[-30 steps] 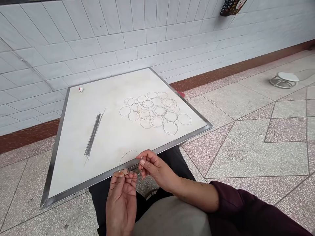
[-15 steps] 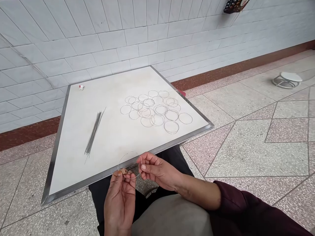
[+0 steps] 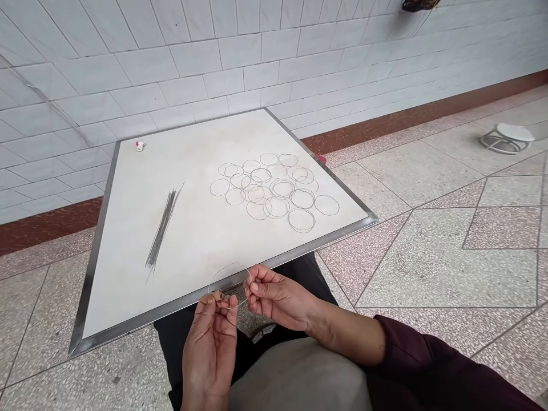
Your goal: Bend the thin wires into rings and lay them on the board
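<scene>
A thin wire ring (image 3: 231,264) is held between my two hands at the table's front edge. My left hand (image 3: 212,337) pinches its left lower side, and a tan wrapping, maybe tape, shows around one fingertip there. The thumb and fingers of my right hand (image 3: 278,297) are closed on the ring's right side. Many similar wire rings (image 3: 302,220) lie overlapping on the right half of the white table (image 3: 128,240). Left of them lies a bundle of straight thin wires (image 3: 161,231).
A small white and red object (image 3: 140,146) sits near the table's far left corner. Metal edging (image 3: 141,321) frames the tabletop, which stands near a tiled wall (image 3: 184,63). On the floor at the right is a low white stool (image 3: 507,137).
The view has shifted slightly. Both hands keep their hold on the wire ring, and my right hand's fingers have moved a little along its right side.
</scene>
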Demonstrator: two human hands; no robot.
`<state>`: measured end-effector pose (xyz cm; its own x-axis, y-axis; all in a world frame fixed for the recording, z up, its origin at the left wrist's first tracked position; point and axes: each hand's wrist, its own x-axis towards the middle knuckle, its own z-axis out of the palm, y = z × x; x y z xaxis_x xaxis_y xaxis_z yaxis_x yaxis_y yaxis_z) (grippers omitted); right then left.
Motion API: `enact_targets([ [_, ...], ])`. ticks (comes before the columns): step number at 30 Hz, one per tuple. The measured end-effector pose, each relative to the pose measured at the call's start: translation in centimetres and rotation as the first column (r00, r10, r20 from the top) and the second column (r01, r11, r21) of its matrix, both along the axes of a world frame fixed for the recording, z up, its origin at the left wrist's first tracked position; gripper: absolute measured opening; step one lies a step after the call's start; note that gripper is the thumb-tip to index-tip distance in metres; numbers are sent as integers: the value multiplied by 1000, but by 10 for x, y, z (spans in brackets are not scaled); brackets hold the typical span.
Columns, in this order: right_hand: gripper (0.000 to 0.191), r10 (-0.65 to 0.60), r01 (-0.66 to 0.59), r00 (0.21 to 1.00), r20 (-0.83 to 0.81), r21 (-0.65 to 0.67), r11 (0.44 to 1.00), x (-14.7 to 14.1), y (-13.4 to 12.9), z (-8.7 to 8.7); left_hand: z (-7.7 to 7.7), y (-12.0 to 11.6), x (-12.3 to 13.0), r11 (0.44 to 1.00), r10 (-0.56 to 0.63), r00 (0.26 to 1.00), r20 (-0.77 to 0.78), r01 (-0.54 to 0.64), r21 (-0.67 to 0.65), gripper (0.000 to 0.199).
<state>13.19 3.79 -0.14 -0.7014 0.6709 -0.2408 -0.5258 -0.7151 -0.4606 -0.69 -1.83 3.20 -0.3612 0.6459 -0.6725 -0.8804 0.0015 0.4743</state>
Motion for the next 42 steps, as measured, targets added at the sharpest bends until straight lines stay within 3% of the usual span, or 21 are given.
enact_targets([
  [6, 30, 20, -23, 999, 33, 79, 997, 6, 2, 3, -2, -4, 2, 999, -29, 999, -26, 29, 27, 28],
  [9, 30, -43, 5, 988, 146, 256, 967, 10, 4, 3, -2, -7, 5, 992, -85, 993, -82, 92, 86, 22],
  [11, 32, -146, 34, 964, 223, 440, 897, 12, 4, 5, -2, -9, 8, 984, -109, 986, -125, 125, 130, 16],
  [14, 41, -309, 29, 901, 303, 670, 742, 14, -1, 8, -2, -12, 12, 980, -105, 982, -155, 129, 154, 10],
  [17, 41, -432, -6, 838, 332, 799, 602, 14, -6, 11, -3, -14, 16, 975, -115, 978, -172, 144, 168, 9],
  [20, 45, -458, -54, 836, 303, 875, 481, 15, -5, 13, -4, -16, 18, 966, -135, 973, -189, 171, 194, 10],
  [23, 80, -439, -151, 842, 314, 918, 367, 16, 2, 9, -4, -17, 18, 959, -171, 965, -201, 210, 190, 12],
  [26, 112, -471, -248, 801, 369, 921, 300, 15, 9, 2, -4, -19, 17, 946, -228, 953, -199, 265, 186, 12],
  [30, 117, -528, -263, 767, 365, 929, 260, 14, 12, -7, -3, -21, 16, 912, -304, 932, -197, 345, 224, 9],
  [35, 108, -528, -282, 758, 383, 922, 264, 14, 13, -10, -3, -22, 12, 877, -380, 908, -179, 415, 243, 3],
  [42, 99, -459, -301, 789, 409, 908, 292, 18, 14, -1, -2, -21, 9, 843, -439, 878, -191, 476, 251, 10],
])
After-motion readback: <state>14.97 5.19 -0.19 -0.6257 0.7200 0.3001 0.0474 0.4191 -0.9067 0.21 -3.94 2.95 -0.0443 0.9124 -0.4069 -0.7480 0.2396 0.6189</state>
